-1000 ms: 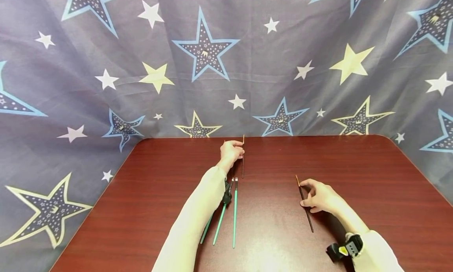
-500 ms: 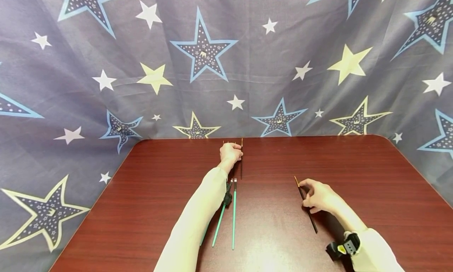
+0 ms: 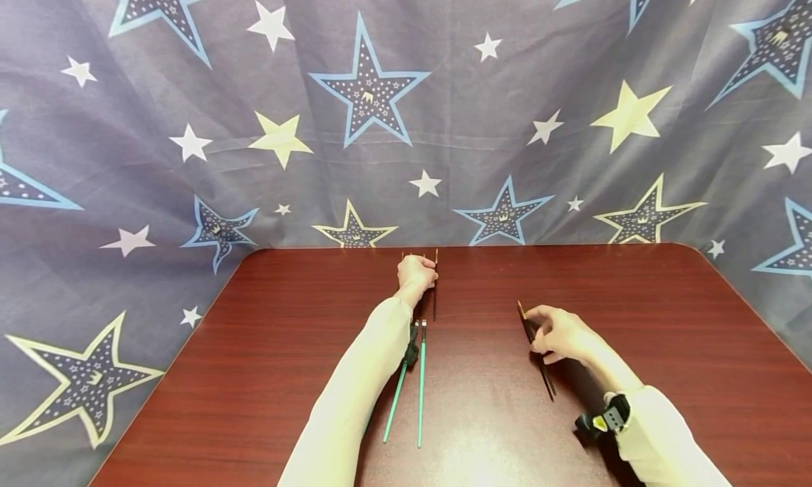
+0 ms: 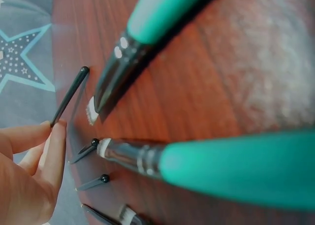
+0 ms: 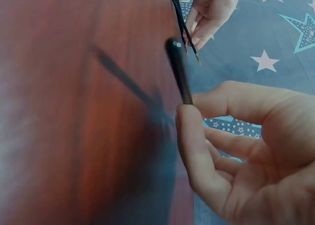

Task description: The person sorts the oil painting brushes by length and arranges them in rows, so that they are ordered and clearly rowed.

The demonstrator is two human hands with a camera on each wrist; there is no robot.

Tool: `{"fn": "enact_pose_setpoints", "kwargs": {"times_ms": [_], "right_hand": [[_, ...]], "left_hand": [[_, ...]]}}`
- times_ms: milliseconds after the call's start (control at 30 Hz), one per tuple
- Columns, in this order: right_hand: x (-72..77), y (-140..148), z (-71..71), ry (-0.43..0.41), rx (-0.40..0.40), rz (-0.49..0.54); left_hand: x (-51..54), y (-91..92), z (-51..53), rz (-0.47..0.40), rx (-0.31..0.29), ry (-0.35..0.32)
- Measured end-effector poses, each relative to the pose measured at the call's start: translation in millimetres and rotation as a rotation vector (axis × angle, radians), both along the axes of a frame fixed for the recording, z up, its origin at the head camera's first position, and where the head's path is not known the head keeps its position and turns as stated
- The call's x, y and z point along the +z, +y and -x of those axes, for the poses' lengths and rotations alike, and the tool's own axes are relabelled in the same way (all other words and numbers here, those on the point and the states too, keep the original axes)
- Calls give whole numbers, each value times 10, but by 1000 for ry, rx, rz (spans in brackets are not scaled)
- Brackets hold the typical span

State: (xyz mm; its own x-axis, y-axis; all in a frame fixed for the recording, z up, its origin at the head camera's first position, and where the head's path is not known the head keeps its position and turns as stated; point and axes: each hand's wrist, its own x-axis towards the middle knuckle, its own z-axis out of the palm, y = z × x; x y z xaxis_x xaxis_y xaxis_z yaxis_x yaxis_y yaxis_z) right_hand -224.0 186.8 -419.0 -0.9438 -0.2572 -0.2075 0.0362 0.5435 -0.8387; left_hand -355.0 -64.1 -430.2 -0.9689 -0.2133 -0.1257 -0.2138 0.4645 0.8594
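Observation:
At the table's far edge my left hand [image 3: 416, 270] pinches a thin dark paintbrush [image 3: 435, 300], its tip pointing away from me; the left wrist view shows that brush's round-ended handle [image 4: 71, 94] between thumb and finger. Further right, my right hand [image 3: 564, 333] holds another dark paintbrush [image 3: 526, 323] between thumb and fingertips. Its blunt handle end [image 5: 178, 62] tilts over the table in the right wrist view, casting a shadow. Beside the left hand lie several more black brushes [image 4: 93, 182], mostly hidden behind it in the head view.
Two green-handled brushes with white bristles lie on the red-brown table [image 3: 482, 374]: one straight [image 3: 421, 395], one slanted [image 3: 395, 406]. A further white bristle tip [image 4: 128, 215] shows in the left wrist view. A star-patterned cloth [image 3: 444, 142] hangs behind the far edge.
My right hand has moved forward and left with its brush. The left hand stays almost in place. The leftmost green brush is now hidden by the left sleeve.

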Motion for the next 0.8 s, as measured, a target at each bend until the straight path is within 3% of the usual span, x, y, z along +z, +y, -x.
{"fn": "enact_pose_setpoints", "kwargs": {"times_ms": [400,800], "right_hand": [[139,-275,490,75,-3,76],[94,-598,891,53,-36,164]], "left_hand": [[43,6,20,-2,21,-35],[40,44,17,91,15,-58]]}}
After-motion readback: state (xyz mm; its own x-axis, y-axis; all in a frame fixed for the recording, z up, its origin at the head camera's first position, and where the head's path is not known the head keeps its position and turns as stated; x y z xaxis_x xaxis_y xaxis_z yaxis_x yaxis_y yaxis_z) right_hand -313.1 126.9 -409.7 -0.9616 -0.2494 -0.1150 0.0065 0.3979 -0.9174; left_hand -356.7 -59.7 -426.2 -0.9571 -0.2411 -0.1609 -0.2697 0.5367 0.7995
